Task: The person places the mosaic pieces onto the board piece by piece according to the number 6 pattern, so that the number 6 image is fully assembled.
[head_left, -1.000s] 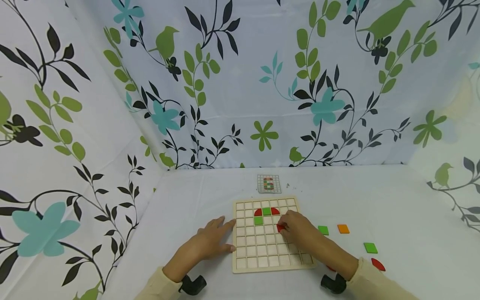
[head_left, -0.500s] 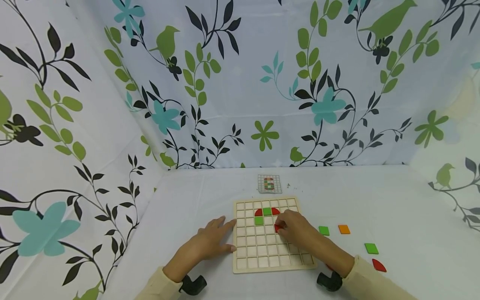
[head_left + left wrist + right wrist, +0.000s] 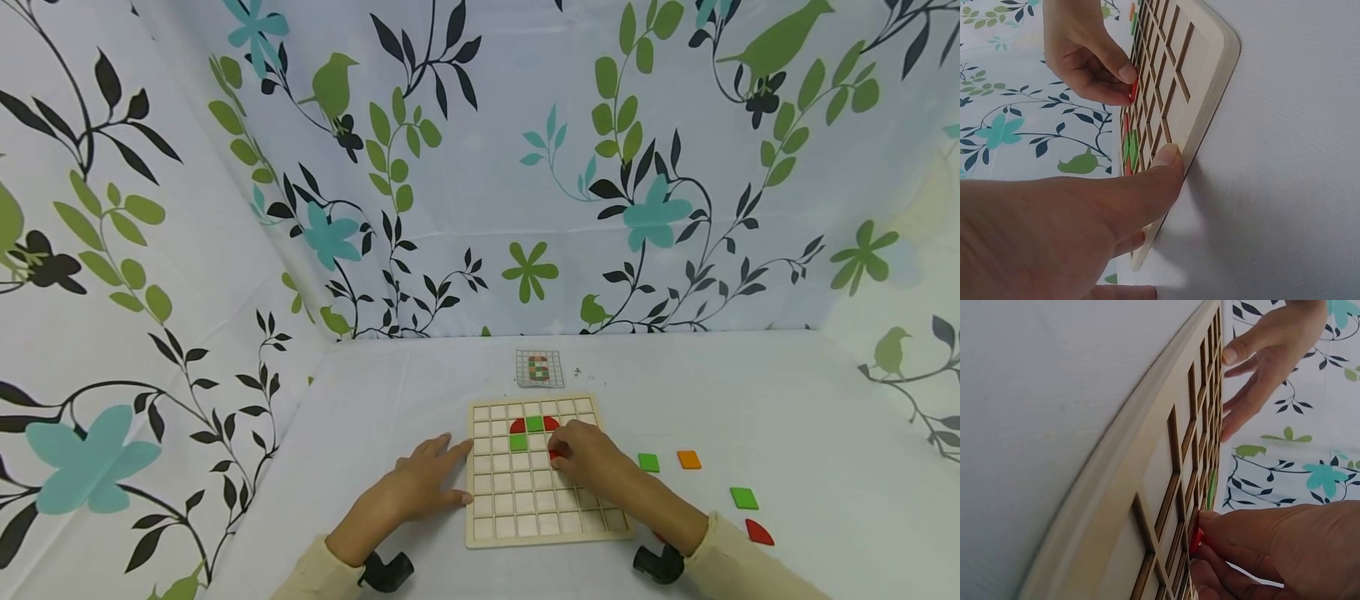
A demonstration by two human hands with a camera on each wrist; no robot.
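Observation:
A wooden grid board (image 3: 547,540) lies flat on the white table. The right hand (image 3: 592,458) pinches a small red tile (image 3: 1195,540) between thumb and fingers, down at the grid right of the board's middle. Most of this tile is hidden by the fingertips. At the board's left edge the left hand (image 3: 427,477) rests with its fingers spread; its thumb (image 3: 1166,156) touches the rim. In the upper cells sit a green square tile (image 3: 534,423) between two rounded red tiles (image 3: 518,426), plus another green square (image 3: 518,442) under the left one.
Behind the board lies a small card (image 3: 539,368) printed with a coloured grid pattern. Right of the board are a green tile (image 3: 648,462), an orange tile (image 3: 688,460), a farther green tile (image 3: 745,498) and a red quarter-round tile (image 3: 759,532). A patterned curtain (image 3: 480,167) hangs behind the table.
The right hand has shifted slightly to the left with the red tile, which now shows less between the fingers. The left hand stays in place at the board's edge.

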